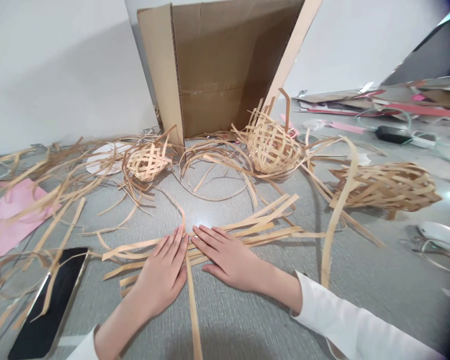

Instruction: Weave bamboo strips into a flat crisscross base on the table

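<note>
Several flat tan strips [262,231] lie side by side across the grey table, roughly left to right. One single strip [193,305] runs crosswise between my hands toward the table's front. My left hand [161,272] rests flat on the left part of the strips, fingers stretched out. On their right part lies my right hand [228,257], also flat with its fingers extended. The fingertips of both hands come close together near the crossing. What lies beneath the palms and fingers is hidden.
A black phone [52,305] lies at the left, near pink paper [15,215]. Woven pieces stand farther back: a small one [148,162], a taller one [272,145] and a long one [390,187]. Behind is a cardboard box [228,60]. A white mouse [440,235] sits right.
</note>
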`<state>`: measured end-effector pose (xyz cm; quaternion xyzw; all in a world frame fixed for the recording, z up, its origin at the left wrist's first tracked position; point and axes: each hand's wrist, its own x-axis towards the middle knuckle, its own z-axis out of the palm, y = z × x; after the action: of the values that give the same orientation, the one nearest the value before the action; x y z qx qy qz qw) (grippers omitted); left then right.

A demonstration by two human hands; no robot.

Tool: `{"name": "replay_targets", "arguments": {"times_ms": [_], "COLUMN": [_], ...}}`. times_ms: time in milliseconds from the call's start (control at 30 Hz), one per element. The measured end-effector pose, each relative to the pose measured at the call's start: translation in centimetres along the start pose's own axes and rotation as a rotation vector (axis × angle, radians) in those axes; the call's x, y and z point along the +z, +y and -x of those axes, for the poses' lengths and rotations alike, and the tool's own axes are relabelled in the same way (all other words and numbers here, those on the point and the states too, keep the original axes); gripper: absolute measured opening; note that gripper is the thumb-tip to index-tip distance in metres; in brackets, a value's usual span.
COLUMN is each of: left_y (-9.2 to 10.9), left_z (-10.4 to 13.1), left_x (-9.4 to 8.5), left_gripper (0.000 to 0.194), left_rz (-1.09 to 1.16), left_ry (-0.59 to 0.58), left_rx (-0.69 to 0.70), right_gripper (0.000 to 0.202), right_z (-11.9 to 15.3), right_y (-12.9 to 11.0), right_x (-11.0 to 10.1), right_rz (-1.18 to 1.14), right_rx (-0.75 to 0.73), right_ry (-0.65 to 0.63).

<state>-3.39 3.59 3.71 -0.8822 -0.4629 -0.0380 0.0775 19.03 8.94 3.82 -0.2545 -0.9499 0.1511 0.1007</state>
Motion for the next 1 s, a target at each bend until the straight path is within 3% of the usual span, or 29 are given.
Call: {"name": "replay_targets", "arguments": {"times_ms": [100,233,333,433,700,1000], "left_y": [0.06,0.15,0.22,0.24,0.06,0.08], "left_z": [0.08,0.08,0.03,0.0,-0.04,-0.06], "left_x": [0.1,0.27,0.32,0.3,0.21,0.21], "left_gripper": [0.059,0.061,0.064,0.065,0.062,0.064], "left_rz": [-0.008,-0.004,0.007,0.019,-0.022,-0.036], "left_ry": [-0.001,0.014,0.017,0.01,0.005,0.024], "left_rx": [-0.002,-0.007,-0.026,-0.035,-0.008,0.008], "right_gripper": [0.054,0.03,0.025,0.025,0.025,0.028], "right_z": [0.09,0.17,0.21,0.26,0.16,0.36], "right_y": [-0.11,-0.38,-0.48,-0.49,-0.57,-0.44], "right_x": [-0.12,-0.1,0.09,0.16,-0.46,-0.45], "right_rz": [0.022,0.097,0.149,0.159,0.073,0.055], "right_rx": [-0.027,-0.153,-0.241,-0.238,-0.204,-0.233], "right_ry": [0.069,0.279,0.36,0.397,0.246,0.203]}}
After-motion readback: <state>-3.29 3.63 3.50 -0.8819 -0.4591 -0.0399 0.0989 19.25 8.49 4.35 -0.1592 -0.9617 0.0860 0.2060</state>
